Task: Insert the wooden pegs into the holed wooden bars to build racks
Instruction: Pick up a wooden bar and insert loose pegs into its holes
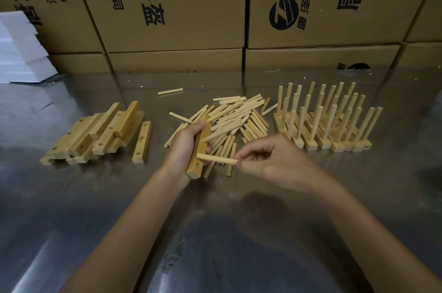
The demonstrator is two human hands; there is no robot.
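My left hand [183, 146] grips a holed wooden bar [199, 149] on its edge above the table, holes facing right. One peg [221, 133] sticks out of the bar's upper part. My right hand [270, 161] pinches a second peg [216, 159] by its right end, its left tip at the bar's face near a lower hole. Behind lies a loose pile of pegs [236, 115]. A stack of empty holed bars [95, 132] sits at the left. Several finished racks [327, 120] with upright pegs stand at the right.
The work surface is a shiny metal table [215, 233]. Cardboard boxes [191, 10] form a wall along its far edge. White foam blocks [21, 51] are stacked at the far left. One stray peg [170, 91] lies behind the pile.
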